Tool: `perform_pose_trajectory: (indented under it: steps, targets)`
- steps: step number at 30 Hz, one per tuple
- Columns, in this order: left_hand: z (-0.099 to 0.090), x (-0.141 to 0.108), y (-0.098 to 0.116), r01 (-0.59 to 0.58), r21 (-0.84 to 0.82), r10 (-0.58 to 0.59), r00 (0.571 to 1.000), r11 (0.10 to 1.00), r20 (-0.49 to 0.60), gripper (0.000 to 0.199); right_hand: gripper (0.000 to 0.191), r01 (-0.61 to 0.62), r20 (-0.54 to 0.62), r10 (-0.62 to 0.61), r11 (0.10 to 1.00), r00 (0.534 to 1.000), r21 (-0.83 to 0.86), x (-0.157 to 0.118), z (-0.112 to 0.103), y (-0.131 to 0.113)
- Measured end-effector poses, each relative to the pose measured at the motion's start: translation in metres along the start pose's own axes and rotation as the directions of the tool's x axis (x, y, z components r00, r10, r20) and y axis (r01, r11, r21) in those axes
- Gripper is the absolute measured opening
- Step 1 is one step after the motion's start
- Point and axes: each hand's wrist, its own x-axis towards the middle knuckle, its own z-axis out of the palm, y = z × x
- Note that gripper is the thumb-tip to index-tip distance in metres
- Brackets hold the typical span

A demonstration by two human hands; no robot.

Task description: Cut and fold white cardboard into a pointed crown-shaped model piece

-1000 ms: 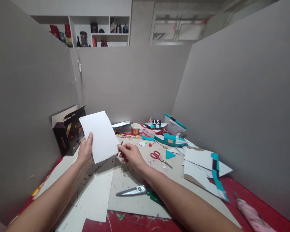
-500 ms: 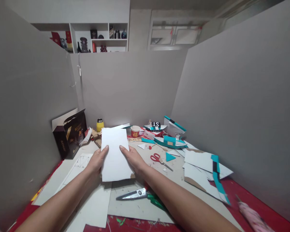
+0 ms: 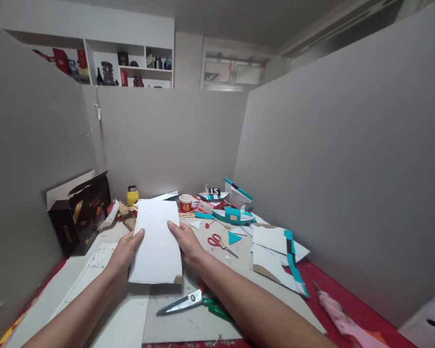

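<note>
Between my hands is a white piece of cardboard (image 3: pixel 155 246), held up over the table with its top tilted away. Its lower right corner shows torn brown. My left hand (image 3: pixel 125 249) grips the left edge, thumb on the front face. On the right edge, my right hand (image 3: pixel 188 241) closes with its thumb over the front too; the fingers of both are hidden behind the board. Below my right forearm lie large scissors (image 3: pixel 184 302) with green handles, partly covered by the arm. Small red-handled scissors (image 3: pixel 217 242) rest to the right of my right hand.
A dark box (image 3: pixel 83 212) and a yellow jar (image 3: pixel 132 195) stand at the left. Behind are a red paper cup (image 3: pixel 186 203) and teal-trimmed paper boats (image 3: pixel 234 216). White cardboard pieces (image 3: pixel 270 263) and a pink-wrapped tool (image 3: pixel 335 311) lie right. Grey partitions (image 3: pixel 170 140) enclose the table.
My view has turned to the right and tipped up a little, so everything sits further left and slightly lower. Both hands keep their hold on the cardboard.
</note>
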Motion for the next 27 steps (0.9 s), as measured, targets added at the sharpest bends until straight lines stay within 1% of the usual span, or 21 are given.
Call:
perform_pose_trajectory:
  steps: [3, 7, 11, 15, 18, 22, 27]
  targets:
    - [0.001, -0.002, 0.003, 0.017, 0.008, -0.017, 1.0, 1.0, 0.015, 0.029, 0.04, 0.014, -0.002, -0.014, 1.0, 1.0, 0.018, 0.0, -0.001, -0.003]
    - [0.0, 0.0, 0.009, -0.006, -0.013, 0.006, 1.0, 1.0, 0.003, 0.025, 0.032, -0.056, 0.051, 0.056, 0.998, 0.997, 0.003, -0.002, -0.001, -0.003]
    - [-0.005, 0.006, 0.012, -0.063, -0.042, 0.06, 0.996, 0.997, -0.065, 0.02, 0.027, -0.132, 0.109, 0.137, 0.99, 0.985, -0.051, -0.006, 0.0, -0.003]
    - [-0.008, 0.011, 0.009, -0.139, -0.062, 0.129, 0.981, 0.988, -0.147, 0.018, 0.024, -0.155, 0.107, 0.168, 0.981, 0.98, -0.12, -0.007, 0.0, -0.002]
    - [-0.009, 0.012, 0.007, -0.169, -0.065, 0.154, 0.971, 0.984, -0.183, 0.02, 0.022, -0.172, 0.115, 0.185, 0.979, 0.976, -0.114, -0.008, 0.001, -0.002]
    - [-0.013, 0.015, 0.007, -0.222, -0.05, 0.204, 0.949, 0.974, -0.241, 0.025, 0.018, -0.147, 0.082, 0.154, 0.986, 0.985, -0.082, -0.008, 0.001, -0.003]
    - [-0.027, 0.025, 0.007, -0.28, 0.017, 0.268, 0.901, 0.96, -0.341, 0.022, 0.016, -0.114, 0.002, 0.114, 0.992, 0.993, -0.061, -0.003, -0.003, -0.002]
